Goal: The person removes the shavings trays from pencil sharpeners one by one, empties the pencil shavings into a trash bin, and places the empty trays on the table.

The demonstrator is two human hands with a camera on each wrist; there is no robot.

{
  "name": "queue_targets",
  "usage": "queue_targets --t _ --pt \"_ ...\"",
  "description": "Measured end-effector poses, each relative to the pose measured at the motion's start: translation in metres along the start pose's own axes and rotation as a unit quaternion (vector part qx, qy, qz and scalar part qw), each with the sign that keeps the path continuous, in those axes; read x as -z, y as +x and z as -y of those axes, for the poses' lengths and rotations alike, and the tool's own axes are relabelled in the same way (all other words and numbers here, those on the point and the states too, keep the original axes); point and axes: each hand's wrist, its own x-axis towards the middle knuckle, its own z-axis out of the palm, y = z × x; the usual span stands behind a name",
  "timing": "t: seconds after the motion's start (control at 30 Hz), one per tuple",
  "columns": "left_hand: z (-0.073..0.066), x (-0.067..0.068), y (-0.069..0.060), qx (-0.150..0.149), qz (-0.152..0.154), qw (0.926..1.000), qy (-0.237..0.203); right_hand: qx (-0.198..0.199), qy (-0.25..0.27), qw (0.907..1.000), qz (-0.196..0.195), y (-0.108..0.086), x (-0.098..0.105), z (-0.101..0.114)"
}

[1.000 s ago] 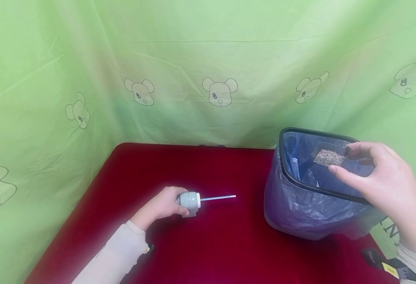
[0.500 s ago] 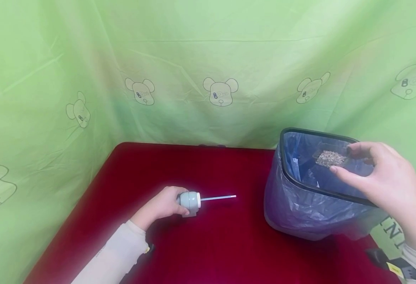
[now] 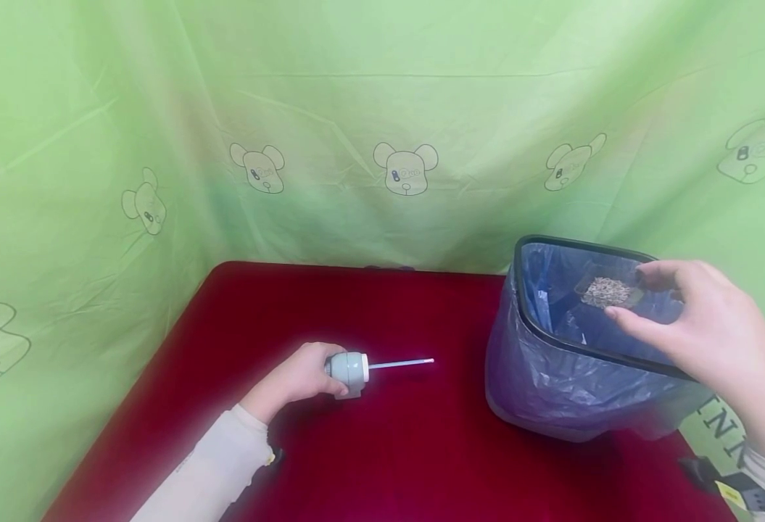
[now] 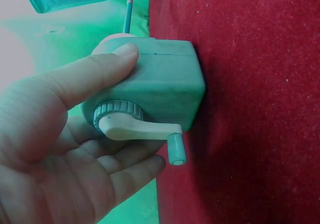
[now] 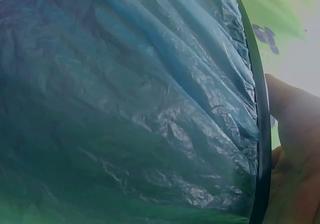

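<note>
My left hand (image 3: 300, 373) grips a grey-green crank pencil sharpener (image 3: 348, 373) on the red cloth, thumb on one side and fingers round the other. Its white crank (image 4: 142, 129) faces the left wrist camera. A thin blue pencil (image 3: 400, 363) sticks out of the far end, pointing right. Over the bin's opening, my right hand (image 3: 702, 330) pinches a small clear shavings tray (image 3: 637, 296) between thumb and fingers. A heap of pencil shavings (image 3: 607, 292) lies in it. In the right wrist view the bin hides the tray and most of that hand (image 5: 297, 144).
The trash bin (image 3: 591, 349), lined with a blue plastic bag (image 5: 125, 108) under a black rim, stands at the table's right side. A red cloth (image 3: 382, 449) covers the table. Green curtains (image 3: 330, 101) printed with bear heads hang behind and at the sides.
My right hand and the tray have shifted only very slightly above the bin, and the right wrist has turned a little. My left hand, the sharpener and the pencil stay still.
</note>
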Motion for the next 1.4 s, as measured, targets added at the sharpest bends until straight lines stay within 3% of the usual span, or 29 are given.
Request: queue_targets --t 0.83,1.17,1.4 --pt "0.001 0.002 0.0 0.004 0.0 1.0 -0.005 0.032 -0.043 0.9986 0.002 0.01 -0.001 -0.002" --pt "0.002 0.0 0.001 0.005 -0.002 1.0 -0.005 0.082 -0.07 0.9941 -0.013 0.011 -0.001 -0.003" --pt "0.003 -0.001 0.001 0.001 -0.001 1.0 -0.006 0.092 -0.084 0.992 -0.02 0.009 -0.001 -0.003"
